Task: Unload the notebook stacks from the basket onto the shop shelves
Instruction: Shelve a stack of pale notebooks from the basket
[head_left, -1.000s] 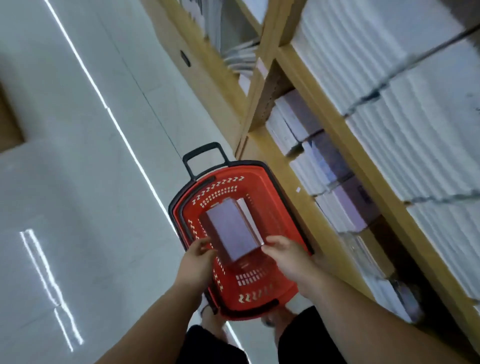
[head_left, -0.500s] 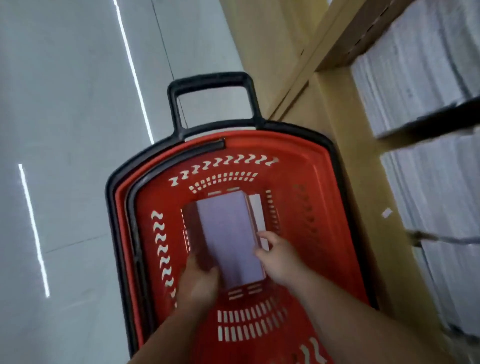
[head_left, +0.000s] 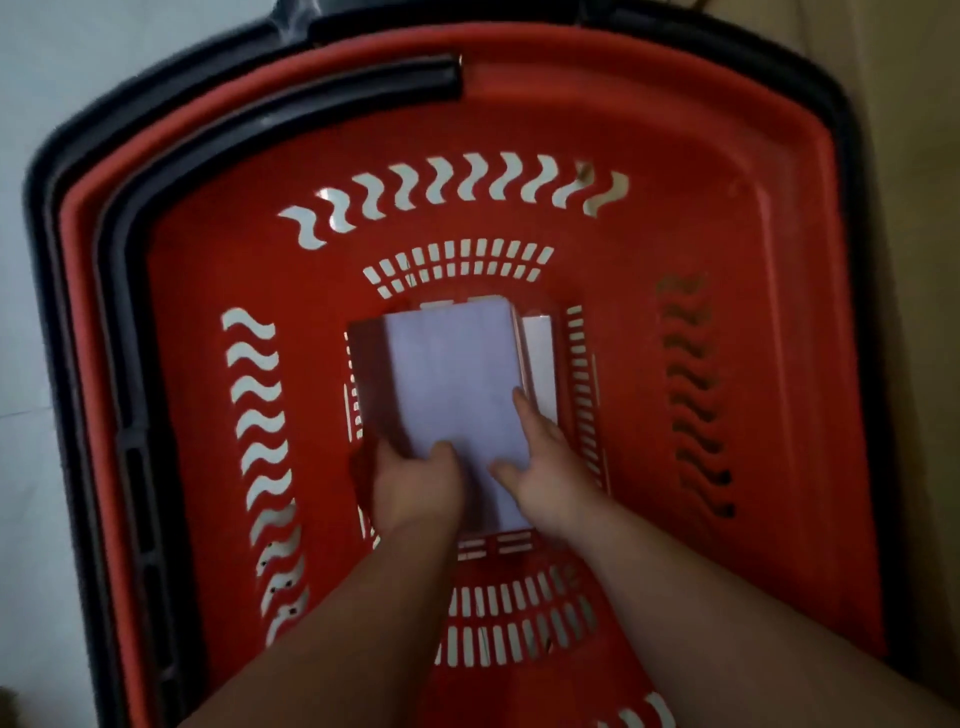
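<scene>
- Notebook stack (head_left: 457, 374) — pale lavender top cover, middle of the frame, resting on the bottom of the basket (head_left: 779, 156). Its near end is held from both sides.
- Left hand (head_left: 415, 488), lower centre: the thumb lies on the top cover and the other fingers curl down the stack's left side, gripping it.
- Right hand (head_left: 545, 467), just right of the left one: the thumb is on the cover and the forefinger stretches along the stack's right edge. The other fingers are hidden down that side. Reads as a grip on the stack.
- Both forearms enter from the bottom edge, over the basket's near wall.
- White slab (head_left: 540, 364) just beside the stack on its right. Cannot tell whether they touch, and it is too dim to tell what it is.
- Basket is red with slotted walls, wavy cut-outs and a dark outer rim, and fills most of the frame.
- Black handle (head_left: 291, 104) lies folded along the rim, upper left.
- Pale floor (head_left: 31, 467) down the left edge; tan wooden surface (head_left: 919, 156) at far right.
</scene>
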